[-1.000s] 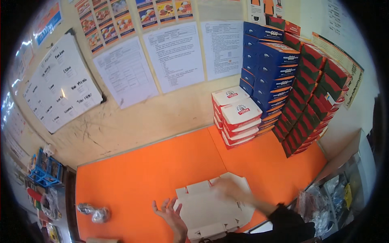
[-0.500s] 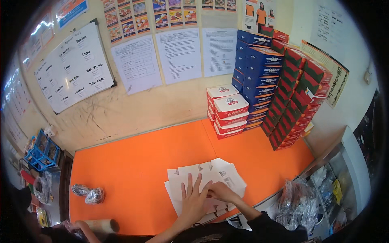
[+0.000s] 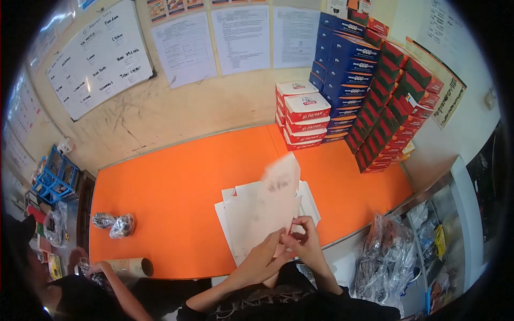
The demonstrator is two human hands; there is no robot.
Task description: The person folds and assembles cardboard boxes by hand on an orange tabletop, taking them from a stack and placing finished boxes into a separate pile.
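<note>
Lots of print on my feed: dark lettering and a logo, too blurry for me to read, on the white carton sheet tilted up around lower centre, white lettering on the red sides of the white-and-red boxes in the upper middle, and more on the blue boxes right beside them. Handwriting in black covers the whiteboard upper left, and the text on the paper sheets is way too small for me. My left hand has its fingers closed on the sheet's lower edge, and my right hand is pinching the same edge at a small red bit, fingertips nearly meeting the left's. More flat white cardboard lies under it on the orange desk. Plastic-wrapped bundle and a brown tube sit lower left, near a co-worker's hand. Red-and-dark-green boxes lean in a tall stack upper right, clear plastic bags pile up lower right, pale wall behind.
</note>
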